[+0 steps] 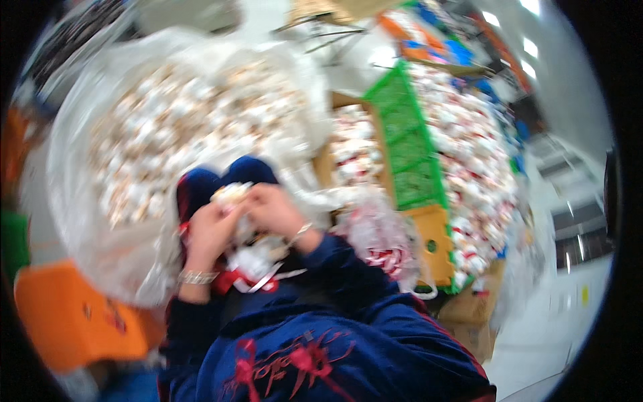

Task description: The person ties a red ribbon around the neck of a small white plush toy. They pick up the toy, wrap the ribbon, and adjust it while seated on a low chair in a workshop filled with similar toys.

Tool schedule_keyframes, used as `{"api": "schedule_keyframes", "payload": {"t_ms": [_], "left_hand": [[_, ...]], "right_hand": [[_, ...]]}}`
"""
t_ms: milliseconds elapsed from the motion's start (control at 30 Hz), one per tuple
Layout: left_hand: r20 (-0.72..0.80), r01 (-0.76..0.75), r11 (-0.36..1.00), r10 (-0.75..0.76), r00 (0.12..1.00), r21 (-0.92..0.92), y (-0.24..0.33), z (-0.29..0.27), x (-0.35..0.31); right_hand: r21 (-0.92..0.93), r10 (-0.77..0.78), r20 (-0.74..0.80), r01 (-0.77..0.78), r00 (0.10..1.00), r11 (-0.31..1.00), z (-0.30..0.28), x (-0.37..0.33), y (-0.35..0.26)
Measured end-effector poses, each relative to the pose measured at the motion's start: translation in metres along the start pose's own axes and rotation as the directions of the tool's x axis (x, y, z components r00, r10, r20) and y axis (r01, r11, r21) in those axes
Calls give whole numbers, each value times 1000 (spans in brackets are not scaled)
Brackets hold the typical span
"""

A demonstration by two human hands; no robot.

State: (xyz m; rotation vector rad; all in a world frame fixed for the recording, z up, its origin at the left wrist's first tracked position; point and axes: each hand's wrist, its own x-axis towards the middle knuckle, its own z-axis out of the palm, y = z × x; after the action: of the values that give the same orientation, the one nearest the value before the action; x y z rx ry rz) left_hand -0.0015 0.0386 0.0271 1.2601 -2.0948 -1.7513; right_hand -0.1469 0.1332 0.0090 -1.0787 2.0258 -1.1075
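Above my lap, my left hand (211, 231) and my right hand (273, 211) meet with fingertips closed on a small soft white-and-cream piece (231, 193). Motion blur hides its exact kind and the finger detail. Under the hands, more white pieces (256, 262) lie on my lap with some red material and a pale ribbon-like strip (268, 278). Just beyond my knees, a heap of similar white and cream pieces (181, 120) fills a large clear plastic sheet or bag (70, 151).
To the right stand a cardboard box (324, 164) of white-and-red pieces and a green crate (405, 134), with a larger white-and-red heap (462, 147) beyond. Nearer sits a clear bag (375, 228) holding red-and-white material. An orange stool (70, 318) is at lower left.
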Motion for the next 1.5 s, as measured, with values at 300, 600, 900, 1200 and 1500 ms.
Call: {"api": "schedule_keyframes", "payload": {"t_ms": [300,600,900,1200,1500], "left_hand": [[-142,-222,973,228,963,56,-16,13,7],[-185,-293,950,309,933,109,-25,13,5],[-117,-296,947,310,943,121,-20,12,9],[-173,-368,930,363,916,0,-14,14,-3],[-228,-390,921,385,894,23,-49,22,13]], "right_hand": [[-169,-78,40,84,996,982,-11,2,-25],[-41,-10,20,11,1000,999,6,-11,-31],[28,-96,-55,98,994,995,8,-12,-12],[-74,-170,-110,163,979,984,15,-9,-5],[-30,-192,-239,190,952,981,28,-10,16]]}}
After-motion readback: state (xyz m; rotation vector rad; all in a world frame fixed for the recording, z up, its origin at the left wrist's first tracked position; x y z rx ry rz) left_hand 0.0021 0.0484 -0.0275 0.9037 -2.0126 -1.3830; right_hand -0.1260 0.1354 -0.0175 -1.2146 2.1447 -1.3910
